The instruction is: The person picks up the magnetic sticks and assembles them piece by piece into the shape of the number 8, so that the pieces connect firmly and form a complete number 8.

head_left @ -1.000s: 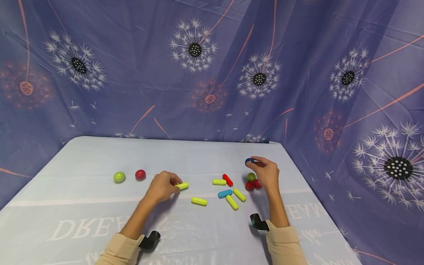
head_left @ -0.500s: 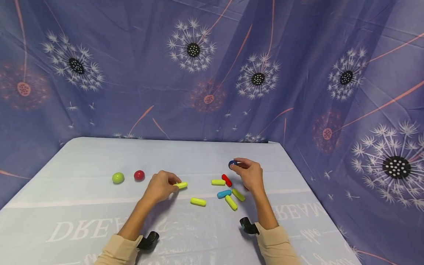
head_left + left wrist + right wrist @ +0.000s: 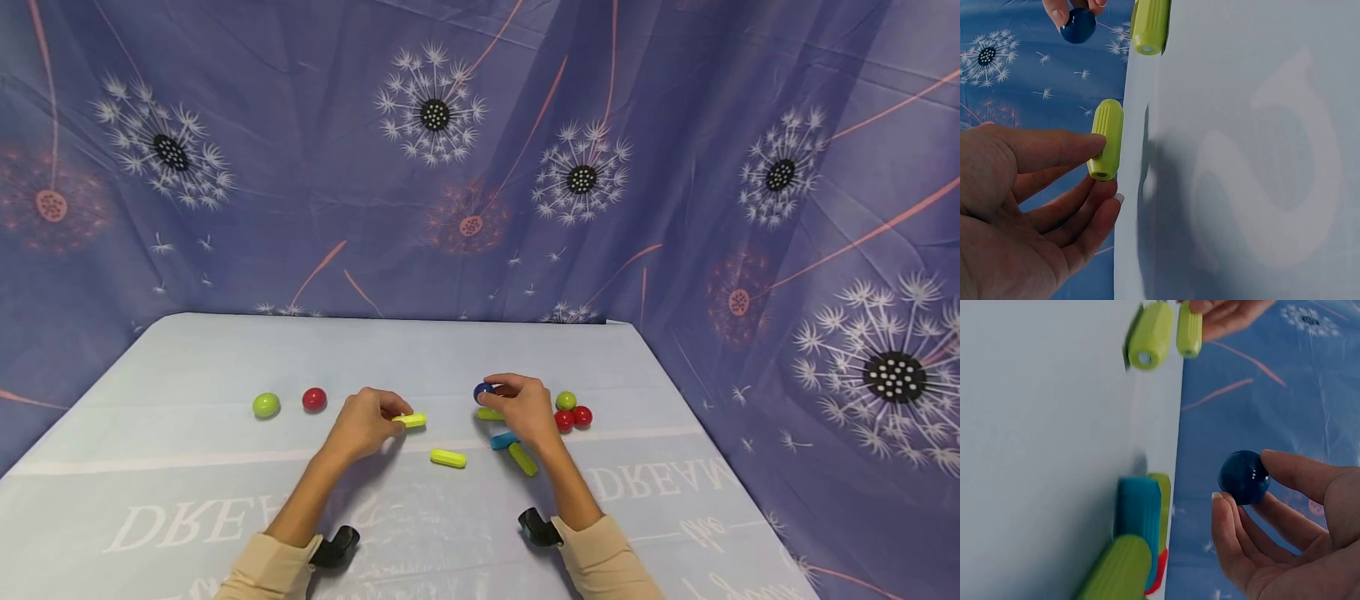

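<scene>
My left hand (image 3: 365,423) pinches a yellow-green ribbed stick (image 3: 1109,125) between thumb and fingers, just off the table. A small round socket shows in the stick's near end. My right hand (image 3: 528,412) holds a glossy dark blue ball (image 3: 1244,477) by its fingertips, above the loose sticks. Below that hand are a blue stick (image 3: 504,441) and a yellow-green stick (image 3: 523,459); another yellow-green stick (image 3: 490,413) is partly covered by the fingers. A red stick (image 3: 1159,575) shows only in the right wrist view. Between the hands lies one more yellow-green stick (image 3: 447,458).
A green ball (image 3: 266,405) and a red ball (image 3: 314,400) sit left of my left hand. Right of my right hand, a green ball (image 3: 566,402) and two red balls (image 3: 582,416) are clustered together. A dandelion-patterned curtain (image 3: 330,167) hangs behind the pale-covered table (image 3: 187,350).
My right hand has carried the blue ball leftward and slightly nearer, from above the ball cluster to above the sticks. The left hand stays almost still with its stick.
</scene>
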Demonstrator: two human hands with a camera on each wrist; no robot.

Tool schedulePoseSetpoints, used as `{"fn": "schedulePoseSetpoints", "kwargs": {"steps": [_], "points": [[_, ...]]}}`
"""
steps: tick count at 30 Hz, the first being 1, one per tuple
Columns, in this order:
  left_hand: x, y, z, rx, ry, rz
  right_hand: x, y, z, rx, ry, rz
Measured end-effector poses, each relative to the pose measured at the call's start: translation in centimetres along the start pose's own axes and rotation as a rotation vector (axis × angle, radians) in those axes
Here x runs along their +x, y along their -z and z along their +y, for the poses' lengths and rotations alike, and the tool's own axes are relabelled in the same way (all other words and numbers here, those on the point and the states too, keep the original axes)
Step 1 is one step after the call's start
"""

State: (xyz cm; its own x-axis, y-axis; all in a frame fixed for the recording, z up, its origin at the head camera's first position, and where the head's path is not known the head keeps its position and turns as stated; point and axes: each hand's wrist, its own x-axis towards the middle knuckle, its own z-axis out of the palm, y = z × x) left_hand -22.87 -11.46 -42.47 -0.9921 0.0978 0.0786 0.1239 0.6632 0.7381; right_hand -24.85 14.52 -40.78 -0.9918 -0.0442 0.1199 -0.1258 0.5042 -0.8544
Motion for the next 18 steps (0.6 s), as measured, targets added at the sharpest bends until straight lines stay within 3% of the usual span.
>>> {"fn": "schedulePoseSetpoints", "kwargs": {"steps": [18], "points": [[0.0,-0.7,0.2,-0.023,-0.033,-0.016,-0.5,-2.6,0.2,-0.107,0.007,-0.193]]}}
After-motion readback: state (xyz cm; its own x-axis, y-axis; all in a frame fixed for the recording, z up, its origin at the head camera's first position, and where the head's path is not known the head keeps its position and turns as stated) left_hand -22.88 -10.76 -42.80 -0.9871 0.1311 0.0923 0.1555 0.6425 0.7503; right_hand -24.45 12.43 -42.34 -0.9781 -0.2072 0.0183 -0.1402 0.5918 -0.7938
